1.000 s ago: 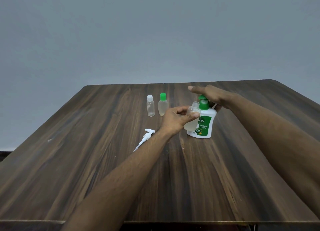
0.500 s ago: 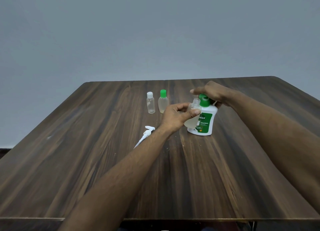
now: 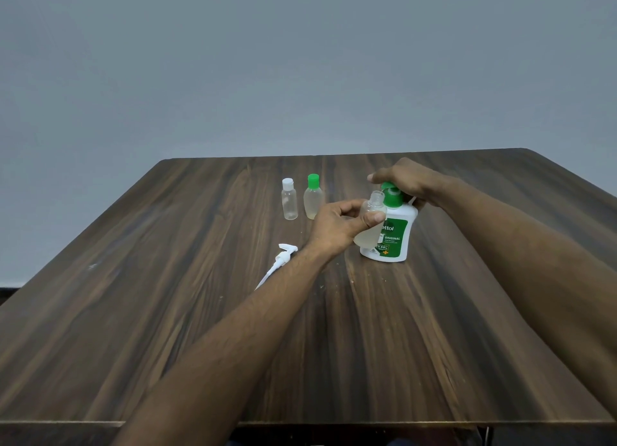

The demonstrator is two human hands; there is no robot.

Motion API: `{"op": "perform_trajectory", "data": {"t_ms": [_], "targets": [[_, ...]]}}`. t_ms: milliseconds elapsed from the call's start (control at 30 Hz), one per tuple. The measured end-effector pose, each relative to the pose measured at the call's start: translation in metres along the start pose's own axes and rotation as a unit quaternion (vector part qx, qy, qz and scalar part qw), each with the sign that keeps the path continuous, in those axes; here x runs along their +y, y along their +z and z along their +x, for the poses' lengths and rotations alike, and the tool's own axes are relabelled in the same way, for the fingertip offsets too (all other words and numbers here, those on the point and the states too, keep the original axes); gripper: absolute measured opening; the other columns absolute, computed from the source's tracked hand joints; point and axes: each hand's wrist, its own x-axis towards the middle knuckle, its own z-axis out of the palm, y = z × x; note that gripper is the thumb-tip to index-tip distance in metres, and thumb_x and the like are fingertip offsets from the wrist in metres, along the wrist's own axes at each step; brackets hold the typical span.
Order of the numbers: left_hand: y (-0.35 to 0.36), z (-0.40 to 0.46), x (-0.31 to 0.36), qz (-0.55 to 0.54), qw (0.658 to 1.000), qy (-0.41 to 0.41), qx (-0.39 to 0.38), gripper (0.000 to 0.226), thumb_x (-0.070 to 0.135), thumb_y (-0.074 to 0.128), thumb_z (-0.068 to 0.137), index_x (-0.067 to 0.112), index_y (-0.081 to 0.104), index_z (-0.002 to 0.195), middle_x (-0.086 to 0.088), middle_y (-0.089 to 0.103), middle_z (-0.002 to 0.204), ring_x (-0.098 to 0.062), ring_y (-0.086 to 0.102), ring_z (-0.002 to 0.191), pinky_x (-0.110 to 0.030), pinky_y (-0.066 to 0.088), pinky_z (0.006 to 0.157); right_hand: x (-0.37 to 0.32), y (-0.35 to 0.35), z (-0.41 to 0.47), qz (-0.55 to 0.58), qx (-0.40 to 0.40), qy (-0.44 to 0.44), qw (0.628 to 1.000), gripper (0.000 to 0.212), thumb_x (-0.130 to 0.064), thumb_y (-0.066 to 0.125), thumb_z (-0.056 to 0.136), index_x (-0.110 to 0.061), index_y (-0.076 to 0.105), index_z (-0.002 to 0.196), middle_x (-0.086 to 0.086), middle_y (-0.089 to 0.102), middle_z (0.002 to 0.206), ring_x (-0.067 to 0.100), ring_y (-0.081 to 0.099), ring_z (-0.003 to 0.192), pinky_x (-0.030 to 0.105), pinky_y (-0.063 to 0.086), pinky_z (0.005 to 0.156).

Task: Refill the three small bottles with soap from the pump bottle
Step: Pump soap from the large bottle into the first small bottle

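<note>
My left hand (image 3: 337, 226) grips an uncapped small clear bottle (image 3: 370, 226) and holds it upright with its mouth under the nozzle of the white pump bottle (image 3: 395, 235). The pump bottle stands on the table with a green label and a green pump head. My right hand (image 3: 405, 181) lies flat on that pump head and presses it. Pale liquid fills the lower part of the held bottle. Two other small bottles stand further back on the left: one with a white cap (image 3: 289, 199) and one with a green cap (image 3: 313, 196).
A loose white pump sprayer with its tube (image 3: 278, 263) lies on the dark wooden table (image 3: 167, 312), partly hidden under my left forearm. The table's front edge runs along the bottom of the view. A grey wall rises behind.
My right hand has pushed the pump head down. The held bottle stays under the nozzle. The camera has tilted, so everything sits a little higher in view.
</note>
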Motion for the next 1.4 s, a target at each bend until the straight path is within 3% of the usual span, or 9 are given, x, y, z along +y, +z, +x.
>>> {"op": "perform_trajectory", "data": {"t_ms": [267, 567, 767, 900, 1167, 1400], "targets": [[0.0008, -0.0013, 0.0023, -0.003, 1.000, 0.001, -0.001, 0.028, 0.019, 0.080, 0.080, 0.010, 0.074, 0.105, 0.004, 0.075, 0.087, -0.014, 0.071, 0.087, -0.039, 0.059, 0.086, -0.0038, -0.0040, -0.0052, 0.015, -0.020, 0.007, 1.000, 0.059, -0.076, 0.053, 0.086, -0.018, 0.062, 0.092, 0.008, 0.069, 0.094, 0.030, 0.069, 0.082, 0.037, 0.053, 0.063], [0.0015, -0.0020, 0.0033, 0.008, 1.000, 0.000, 0.005, 0.028, 0.022, 0.081, 0.079, 0.013, 0.075, 0.104, 0.004, 0.074, 0.088, -0.017, 0.070, 0.090, -0.047, 0.057, 0.091, -0.0008, 0.0003, -0.0006, 0.002, -0.002, 0.006, 1.000, 0.036, -0.044, 0.059, 0.096, -0.009, 0.061, 0.088, 0.013, 0.066, 0.086, 0.031, 0.065, 0.068, 0.035, 0.050, 0.059], [0.0022, -0.0034, 0.0049, 0.004, 1.000, 0.000, 0.006, 0.031, 0.021, 0.080, 0.080, 0.010, 0.074, 0.108, -0.002, 0.074, 0.093, -0.019, 0.070, 0.092, -0.045, 0.057, 0.092, -0.0015, -0.0014, -0.0041, 0.014, -0.010, 0.003, 1.000, 0.049, -0.061, 0.057, 0.092, -0.013, 0.063, 0.088, 0.009, 0.068, 0.088, 0.028, 0.067, 0.072, 0.034, 0.051, 0.059], [0.0020, -0.0030, 0.0043, -0.002, 1.000, 0.004, -0.001, 0.027, 0.019, 0.080, 0.080, 0.011, 0.074, 0.105, 0.004, 0.075, 0.087, -0.012, 0.071, 0.086, -0.036, 0.059, 0.084, -0.0029, -0.0042, -0.0055, 0.016, -0.022, 0.007, 1.000, 0.060, -0.076, 0.052, 0.087, -0.017, 0.063, 0.091, 0.009, 0.069, 0.093, 0.029, 0.070, 0.081, 0.036, 0.054, 0.062], [0.0008, -0.0018, 0.0030, 0.001, 1.000, 0.011, -0.004, 0.021, 0.020, 0.080, 0.080, 0.016, 0.075, 0.100, 0.010, 0.075, 0.081, -0.008, 0.071, 0.082, -0.028, 0.059, 0.077, 0.0023, 0.0005, 0.0004, -0.001, 0.002, -0.008, 1.000, 0.045, -0.051, 0.057, 0.096, -0.008, 0.062, 0.086, 0.013, 0.068, 0.085, 0.030, 0.067, 0.069, 0.035, 0.051, 0.059], [0.0010, -0.0018, 0.0048, 0.000, 1.000, 0.008, -0.004, 0.025, 0.020, 0.080, 0.080, 0.013, 0.075, 0.103, 0.007, 0.075, 0.085, -0.007, 0.071, 0.083, -0.029, 0.059, 0.079, -0.0021, -0.0054, -0.0056, -0.004, -0.023, 0.005, 1.000, 0.069, -0.083, 0.046, 0.083, -0.017, 0.064, 0.090, 0.010, 0.069, 0.093, 0.029, 0.070, 0.082, 0.037, 0.054, 0.061]]}}
